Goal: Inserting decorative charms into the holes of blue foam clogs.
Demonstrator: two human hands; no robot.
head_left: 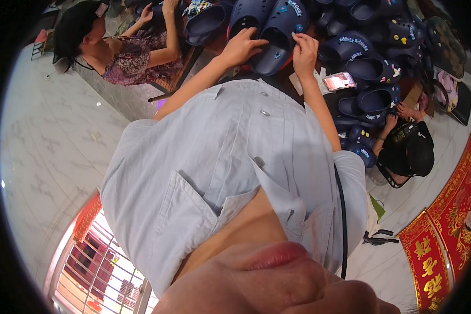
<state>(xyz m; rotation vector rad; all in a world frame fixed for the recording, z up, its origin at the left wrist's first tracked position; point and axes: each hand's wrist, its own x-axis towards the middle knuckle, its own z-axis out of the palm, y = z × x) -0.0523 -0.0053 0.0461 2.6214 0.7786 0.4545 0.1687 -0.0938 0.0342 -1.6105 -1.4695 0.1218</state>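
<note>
A pair of navy clogs lies side by side before me, the right clog [280, 32] and the left clog [244, 14], with blue charms on the right one. My left hand [240, 48] grips the near rim of the right clog, some of its fingers reaching over the edge. At the other side of that clog is my right hand [305, 52], thumb and fingertips pressed together close to a small blue charm [299, 27]. What the right fingertips hold, if anything, is too small to make out.
Many navy clogs [369, 68] are heaped to the right, and another decorated clog [206, 23] stands at left. A lit phone [339, 81] lies by my right wrist. One person [115, 52] sits at left; another person [411, 141] in black works at right.
</note>
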